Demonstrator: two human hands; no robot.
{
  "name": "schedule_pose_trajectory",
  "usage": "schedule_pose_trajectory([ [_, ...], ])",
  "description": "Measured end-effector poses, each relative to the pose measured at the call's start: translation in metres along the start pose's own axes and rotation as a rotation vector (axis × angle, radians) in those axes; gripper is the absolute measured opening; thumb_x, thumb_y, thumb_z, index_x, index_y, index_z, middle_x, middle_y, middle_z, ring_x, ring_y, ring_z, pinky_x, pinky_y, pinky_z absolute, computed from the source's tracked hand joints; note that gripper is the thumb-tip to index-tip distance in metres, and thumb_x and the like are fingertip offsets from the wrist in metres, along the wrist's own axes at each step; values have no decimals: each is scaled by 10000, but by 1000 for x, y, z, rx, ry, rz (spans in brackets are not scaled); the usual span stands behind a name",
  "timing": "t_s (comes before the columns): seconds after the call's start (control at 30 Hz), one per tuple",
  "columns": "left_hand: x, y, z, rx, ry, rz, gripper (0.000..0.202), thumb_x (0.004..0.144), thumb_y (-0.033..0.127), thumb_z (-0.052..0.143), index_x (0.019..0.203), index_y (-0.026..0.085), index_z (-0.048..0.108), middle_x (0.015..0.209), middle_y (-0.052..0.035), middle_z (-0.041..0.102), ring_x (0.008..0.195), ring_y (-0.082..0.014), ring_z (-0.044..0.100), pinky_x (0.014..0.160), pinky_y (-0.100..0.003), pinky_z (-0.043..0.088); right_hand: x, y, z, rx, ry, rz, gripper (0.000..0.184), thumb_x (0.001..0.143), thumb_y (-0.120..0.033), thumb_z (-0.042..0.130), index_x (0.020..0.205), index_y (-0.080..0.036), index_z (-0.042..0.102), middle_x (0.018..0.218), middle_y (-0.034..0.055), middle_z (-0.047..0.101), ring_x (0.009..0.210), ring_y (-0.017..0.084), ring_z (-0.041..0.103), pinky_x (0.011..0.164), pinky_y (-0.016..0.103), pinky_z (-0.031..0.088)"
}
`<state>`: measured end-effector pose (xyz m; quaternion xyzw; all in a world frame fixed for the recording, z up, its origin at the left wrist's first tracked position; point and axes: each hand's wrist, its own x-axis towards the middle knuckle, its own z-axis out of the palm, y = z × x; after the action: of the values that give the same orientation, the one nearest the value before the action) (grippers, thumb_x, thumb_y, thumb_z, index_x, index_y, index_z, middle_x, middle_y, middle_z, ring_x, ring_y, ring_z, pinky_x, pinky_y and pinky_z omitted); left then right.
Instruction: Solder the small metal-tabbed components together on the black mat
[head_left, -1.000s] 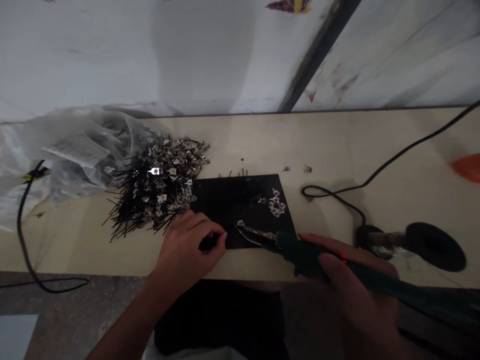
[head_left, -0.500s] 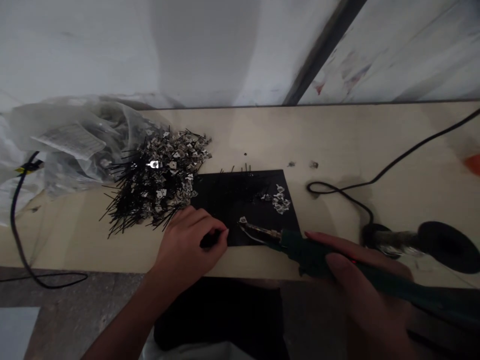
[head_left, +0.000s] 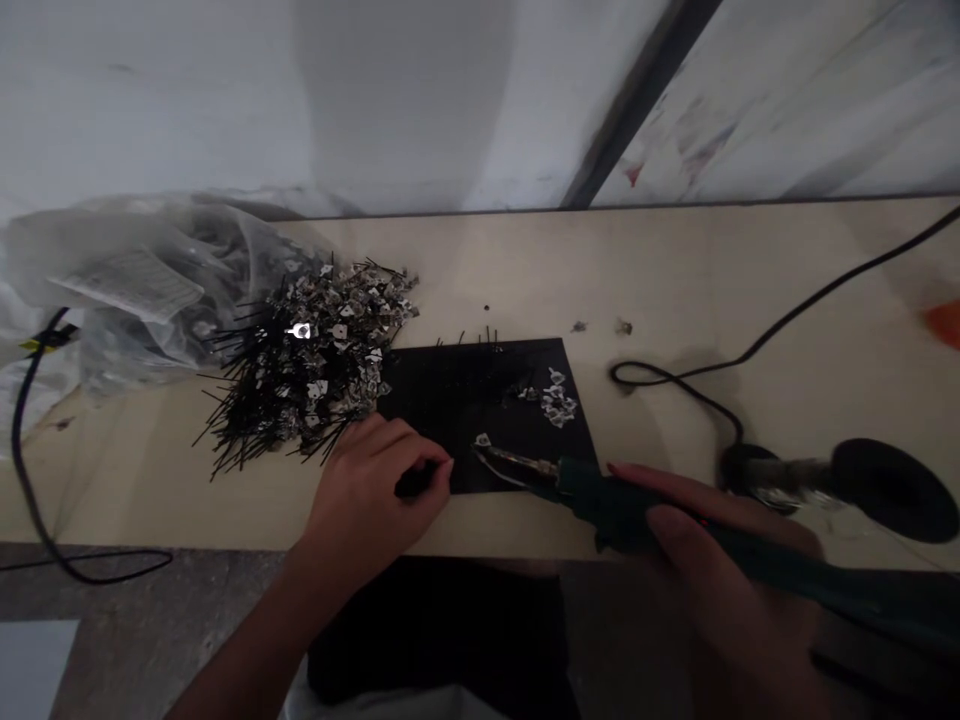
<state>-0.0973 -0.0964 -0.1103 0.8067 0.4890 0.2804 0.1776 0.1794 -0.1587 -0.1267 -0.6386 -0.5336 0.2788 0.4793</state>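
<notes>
My right hand (head_left: 720, 560) is wrapped round a dark green soldering iron (head_left: 615, 505), which points left. A thin solder wire runs under its metal tip. That tip touches or almost touches a small metal terminal (head_left: 482, 440) on a black mat (head_left: 450, 400). To the left, my left hand (head_left: 382, 480) rests at the mat's near edge with thumb and forefinger pinched together. Whatever lies in the pinch is too dark to make out. Beyond the iron, a small cluster of metal terminals (head_left: 559, 403) sits on the mat's right side.
A large heap of metal terminals with black wires (head_left: 322, 350) spreads left of the mat, beside a clear plastic bag (head_left: 165, 290). On the right stand a solder spool (head_left: 892, 490) and a looped black cable (head_left: 675, 375). A wall (head_left: 405, 110) rises behind the table.
The whole view has shifted slightly. Both hands, the soldering iron and the terminal at its tip keep the same places relative to one another.
</notes>
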Motion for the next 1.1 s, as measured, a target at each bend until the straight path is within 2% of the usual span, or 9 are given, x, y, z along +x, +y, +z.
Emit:
schedule_pose_trajectory([
  [0.47,0,-1,0,7,2,10,93,912,148,676,848,203,714,792,5,697,764,-168,595,757,-344,466,2,-4,2,-18,31,26,170,858,-444,800,945,-312,863,886,33,810,721,221,786,593,240,631],
  [0.7,0,0,-2,1,-15,6,92,917,141,676,869,209,713,810,1,702,776,-167,595,763,-345,477,-2,-15,7,9,73,158,194,850,-506,799,925,-339,864,891,29,811,761,221,776,635,249,621],
  [0.83,0,-1,-1,2,2,13,94,909,137,684,859,210,715,803,5,699,771,-167,590,754,-339,468,-1,-6,4,3,37,89,187,862,-484,794,948,-333,863,872,29,809,737,195,778,636,211,617],
  [0.97,0,-2,0,10,2,16,96,910,138,681,856,211,711,802,8,700,771,-165,598,781,-345,470,1,1,0,-22,17,42,203,874,-456,780,964,-294,864,888,55,810,742,235,788,618,259,637],
  [1.1,-1,-2,0,18,-5,20,100,920,142,670,857,211,705,816,5,705,778,-165,606,794,-347,472,2,1,-1,-12,6,14,171,877,-425,779,969,-308,863,896,46,811,754,236,790,618,259,637],
])
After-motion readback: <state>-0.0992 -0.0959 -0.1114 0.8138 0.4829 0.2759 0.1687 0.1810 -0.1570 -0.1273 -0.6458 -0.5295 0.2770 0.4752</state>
